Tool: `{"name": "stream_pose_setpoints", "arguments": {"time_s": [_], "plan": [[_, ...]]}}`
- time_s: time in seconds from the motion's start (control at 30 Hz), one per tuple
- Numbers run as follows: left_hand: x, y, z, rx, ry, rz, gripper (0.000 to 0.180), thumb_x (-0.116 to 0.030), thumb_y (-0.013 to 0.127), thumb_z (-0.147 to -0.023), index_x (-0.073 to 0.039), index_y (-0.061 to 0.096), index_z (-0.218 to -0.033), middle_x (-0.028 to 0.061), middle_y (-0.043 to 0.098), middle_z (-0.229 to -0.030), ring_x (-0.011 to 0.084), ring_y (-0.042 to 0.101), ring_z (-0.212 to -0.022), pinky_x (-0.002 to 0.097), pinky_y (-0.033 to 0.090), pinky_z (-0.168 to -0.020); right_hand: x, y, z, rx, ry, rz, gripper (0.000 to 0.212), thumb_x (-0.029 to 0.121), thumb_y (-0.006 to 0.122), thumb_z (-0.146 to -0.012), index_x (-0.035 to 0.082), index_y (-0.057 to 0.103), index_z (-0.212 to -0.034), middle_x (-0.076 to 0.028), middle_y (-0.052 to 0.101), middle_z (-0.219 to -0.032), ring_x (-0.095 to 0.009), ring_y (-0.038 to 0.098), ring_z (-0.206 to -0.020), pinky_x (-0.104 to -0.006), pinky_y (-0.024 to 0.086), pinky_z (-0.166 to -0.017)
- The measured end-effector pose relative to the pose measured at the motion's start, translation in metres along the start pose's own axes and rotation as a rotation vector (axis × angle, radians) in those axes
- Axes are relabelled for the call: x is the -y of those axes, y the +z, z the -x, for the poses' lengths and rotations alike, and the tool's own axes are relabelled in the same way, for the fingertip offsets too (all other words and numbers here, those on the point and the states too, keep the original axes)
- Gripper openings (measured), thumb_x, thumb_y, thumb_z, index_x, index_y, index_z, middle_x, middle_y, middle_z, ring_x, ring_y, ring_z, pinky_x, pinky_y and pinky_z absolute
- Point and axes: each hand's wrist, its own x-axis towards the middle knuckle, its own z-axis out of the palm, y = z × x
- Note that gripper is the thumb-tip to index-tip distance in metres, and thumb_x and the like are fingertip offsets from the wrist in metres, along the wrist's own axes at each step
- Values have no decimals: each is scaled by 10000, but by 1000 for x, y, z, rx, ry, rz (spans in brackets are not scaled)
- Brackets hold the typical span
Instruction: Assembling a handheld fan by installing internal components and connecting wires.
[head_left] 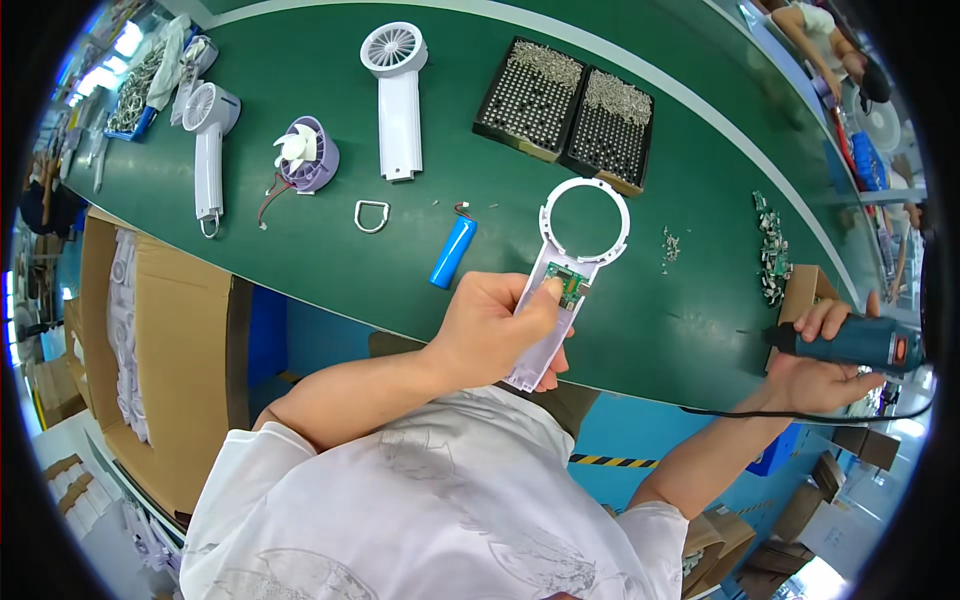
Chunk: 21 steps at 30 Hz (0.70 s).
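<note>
The left hand's [495,325] grip is closed round the handle of the white shell [541,350], at the counter's [680,340] near edge, its thumb on the green board [570,283]. The right hand's [812,378] grip is wrapped round the teal driver [862,343], by the counter's right end. A blue battery [454,254] lies left of the shell; two screw trays [566,112] sit toward the far edge.
</note>
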Motion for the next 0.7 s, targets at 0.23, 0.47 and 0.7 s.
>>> {"name": "stream_pose_setpoints", "arguments": {"time_s": [0.23,0.47,0.7], "plan": [[-3,2,0,-4,-6,-99,374,-243,514,-1043,76,640,-894,153,675,-671,209,686,-540,342,594,-477,-1,57,-10,215,2,-387,962,779,386,-862,3,436,-1428,-82,448,-693,-184,411,-560,-330,384,-555],[1,-2,0,47,-19,-101,346,-233,524,-1038,69,643,-919,132,673,-700,179,689,-589,326,604,-525,0,114,-13,324,-21,-485,950,781,409,-851,28,442,-1430,-38,438,-707,-153,411,-573,-311,377,-554],[3,1,-1,68,12,7,314,-233,632,-972,37,667,-813,93,660,-649,125,650,-534,276,541,-473,1,123,-30,343,-52,-495,934,761,447,-840,27,433,-1418,-43,436,-715,-153,397,-585,-303,358,-575]]}}
